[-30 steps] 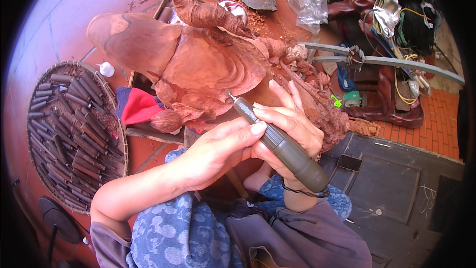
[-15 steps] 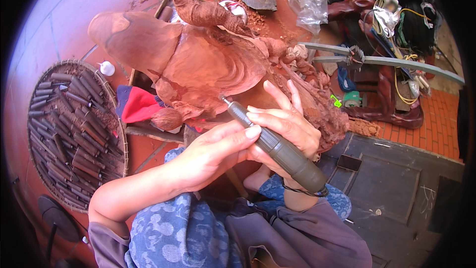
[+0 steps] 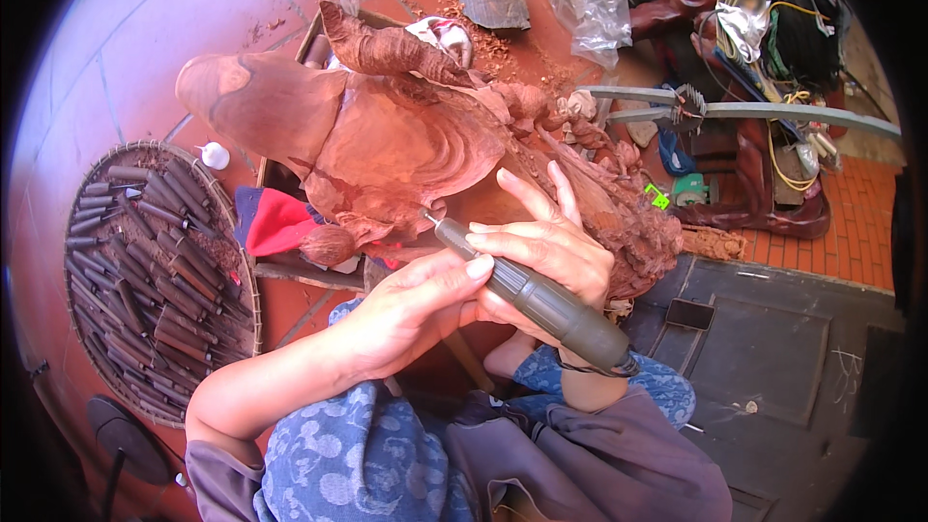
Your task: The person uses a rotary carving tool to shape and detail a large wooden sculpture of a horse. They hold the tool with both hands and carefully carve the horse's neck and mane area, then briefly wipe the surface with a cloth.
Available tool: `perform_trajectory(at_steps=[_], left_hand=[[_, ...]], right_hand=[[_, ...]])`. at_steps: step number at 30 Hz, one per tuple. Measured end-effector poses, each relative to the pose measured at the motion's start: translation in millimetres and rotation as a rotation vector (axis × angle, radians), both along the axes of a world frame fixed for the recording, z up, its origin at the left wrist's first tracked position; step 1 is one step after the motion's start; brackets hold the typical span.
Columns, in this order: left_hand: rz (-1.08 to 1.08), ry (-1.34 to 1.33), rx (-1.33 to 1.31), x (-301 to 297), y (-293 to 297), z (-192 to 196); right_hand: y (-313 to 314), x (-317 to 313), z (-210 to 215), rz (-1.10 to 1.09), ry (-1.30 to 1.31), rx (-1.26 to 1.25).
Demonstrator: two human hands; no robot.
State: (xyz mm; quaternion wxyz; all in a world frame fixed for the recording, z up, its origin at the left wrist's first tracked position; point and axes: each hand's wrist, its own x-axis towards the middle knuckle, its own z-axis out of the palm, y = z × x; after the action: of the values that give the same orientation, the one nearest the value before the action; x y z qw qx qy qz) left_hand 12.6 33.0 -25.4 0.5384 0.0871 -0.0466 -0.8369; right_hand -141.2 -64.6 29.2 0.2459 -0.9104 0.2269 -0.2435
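Note:
A large reddish-brown wood carving lies in front of me, with a smooth hollow, a curled part and rough, knobbly relief toward the right. Both hands hold a dark grey rotary hand tool, tilted so its bit end points up and left. The bit is at the near edge of the hollow; whether it touches the wood I cannot tell. My left hand presses its thumb on the tool's front part. My right hand wraps the tool's middle, two fingers stretched toward the carving. A cord leaves the tool's back end by my right wrist.
At left, a round woven basket holds many dark-handled tools. A red and navy cloth and small white bottle lie nearby. Right are a metal clamp bar, a dark board, and clear plastic farther back.
The whole view has shifted slightly, with the carving and basket lower in the picture. Both hands keep their hold on the tool, whose bit has moved slightly down and left in the picture.

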Motion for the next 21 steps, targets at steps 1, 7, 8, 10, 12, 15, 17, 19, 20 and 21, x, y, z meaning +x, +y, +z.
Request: perform_trajectory(at_steps=[1,7,8,10,12,15,17,19,20,21], left_hand=[[-0.004,-0.005,-0.004,-1.0,-0.4,-2.6],[0.023,-0.016,0.016,-1.0,0.9,-1.5],[0.033,-0.023,0.022,-0.9,0.7,-1.2],[0.047,-0.035,0.020,-1.0,-2.9,1.2],[0.048,-0.033,0.007,-1.2,-3.6,0.9],[0.030,-0.018,-0.008,-2.4,-0.3,-3.7],[0.019,-0.021,0.009,-2.7,1.5,-5.3],[0.021,-0.017,0.019,-4.0,0.6,-2.6],[0.022,-0.015,0.024,-4.1,0.2,-1.6],[0.021,-0.016,0.012,-3.5,0.3,-2.1]], right_hand=[[-0.1,-0.7,-0.2,0.001,0.005,-0.006],[0.6,2.3,4.1,-0.003,-0.005,0.021],[1.0,2.9,3.7,-0.006,-0.009,0.021],[1.8,4.0,0.6,-0.039,-0.028,0.019],[2.0,4.1,0.2,-0.044,-0.031,0.023],[1.2,3.1,4.4,-0.011,-0.004,0.037],[0.2,2.7,6.4,0.010,0.029,0.042],[0.8,0.9,6.3,-0.003,0.036,0.042],[1.1,0.7,6.2,-0.009,0.040,0.043],[0.9,1.1,6.2,-0.007,0.028,0.049]])
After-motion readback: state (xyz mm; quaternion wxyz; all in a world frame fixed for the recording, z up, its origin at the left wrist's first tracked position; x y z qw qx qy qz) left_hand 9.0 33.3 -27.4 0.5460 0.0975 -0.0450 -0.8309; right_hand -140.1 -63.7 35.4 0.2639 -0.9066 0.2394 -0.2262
